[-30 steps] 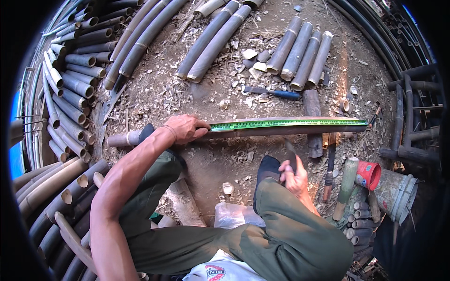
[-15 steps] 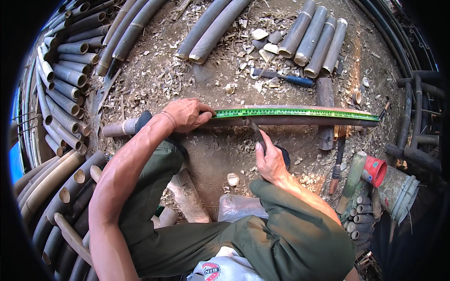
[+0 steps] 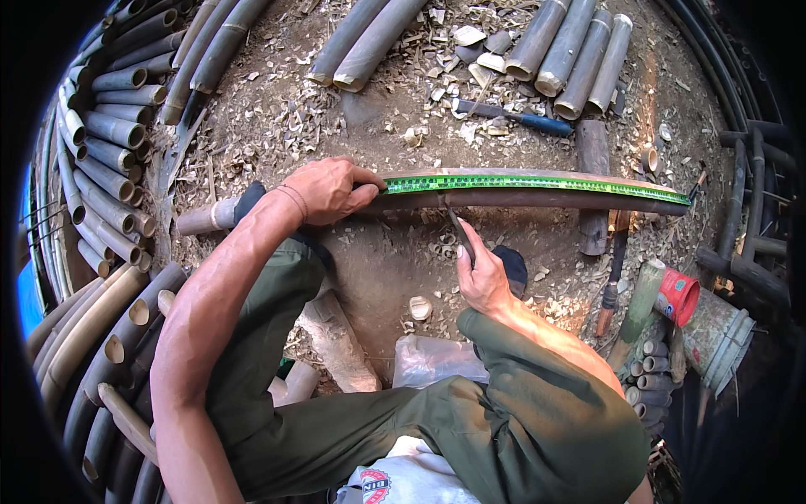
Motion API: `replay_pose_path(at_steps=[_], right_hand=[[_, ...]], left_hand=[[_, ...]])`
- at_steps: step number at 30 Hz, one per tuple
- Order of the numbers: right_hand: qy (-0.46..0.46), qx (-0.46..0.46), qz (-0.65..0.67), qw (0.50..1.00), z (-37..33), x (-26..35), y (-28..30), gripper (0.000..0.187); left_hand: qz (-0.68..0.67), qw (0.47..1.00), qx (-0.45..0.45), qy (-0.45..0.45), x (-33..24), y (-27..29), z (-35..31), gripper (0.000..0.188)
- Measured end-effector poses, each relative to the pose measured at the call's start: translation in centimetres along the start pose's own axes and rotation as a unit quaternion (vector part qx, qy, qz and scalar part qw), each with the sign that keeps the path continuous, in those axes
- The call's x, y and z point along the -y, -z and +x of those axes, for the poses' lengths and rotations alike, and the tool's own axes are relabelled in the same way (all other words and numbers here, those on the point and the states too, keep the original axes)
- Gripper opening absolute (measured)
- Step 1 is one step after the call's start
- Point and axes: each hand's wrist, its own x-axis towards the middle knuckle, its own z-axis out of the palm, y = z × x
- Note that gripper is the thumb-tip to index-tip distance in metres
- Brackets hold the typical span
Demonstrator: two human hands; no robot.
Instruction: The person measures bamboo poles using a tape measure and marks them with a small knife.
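A long brown bamboo pole (image 3: 537, 199) lies crosswise in front of my knees. Along its top edge stretches a bright green measuring tape (image 3: 525, 182), reaching almost to the pole's right end. My left hand (image 3: 326, 190) is closed at the tape's left end, thumb and forefinger pinching it against the pole. In my right hand (image 3: 485, 277) is a slim, dark, knife-like tool (image 3: 463, 235), held with its tip up at the pole's near side, just below the tape. Whether the tip presses into the bamboo is too small to tell.
A short log (image 3: 593, 155) lies under the pole's right part. Beyond are a blue-handled blade (image 3: 537, 123) and cut bamboo tubes (image 3: 579, 63). Stacked bamboo (image 3: 113, 130) lines the left. At right stand a red container (image 3: 677, 296) and a long-handled tool (image 3: 614, 273). Shavings litter the ground.
The whole view has shifted slightly, so pole and hands appear a little higher. Both hands keep their holds, and the tool tip stays at about the same spot along the pole.
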Motion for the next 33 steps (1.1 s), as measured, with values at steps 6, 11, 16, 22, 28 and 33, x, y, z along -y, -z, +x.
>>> replay_pose_path(at_steps=[6, 11, 16, 22, 28, 33], right_hand=[[0.009, -0.005, -0.012, 1.000, 0.1, 0.0, -0.1, 0.052], [0.006, -0.016, -0.009, 1.000, 0.3, 0.0, -0.4, 0.049], [-0.025, -0.010, -0.011, 1.000, 0.2, -0.2, -0.8, 0.046], [-0.098, 0.020, -0.023, 0.995, 0.1, 0.8, -0.6, 0.043], [-0.170, 0.019, 0.030, 0.985, -2.2, 0.9, 1.2, 0.042], [-0.011, 0.012, -0.045, 0.999, 0.9, 1.6, 2.0, 0.041]], left_hand=[[0.001, 0.999, -0.043, -0.032, 0.8, -0.5, 0.4, 0.032], [-0.009, 1.000, 0.004, -0.006, 0.2, 0.1, 0.4, 0.032], [-0.002, 1.000, 0.009, 0.000, 0.2, 0.4, 0.4, 0.033], [-0.009, 1.000, 0.015, 0.011, 0.6, 0.4, 0.5, 0.033], [-0.007, 1.000, 0.015, 0.001, 0.7, -0.2, 0.3, 0.033], [-0.007, 1.000, 0.000, -0.005, 0.5, 0.3, 0.6, 0.033]])
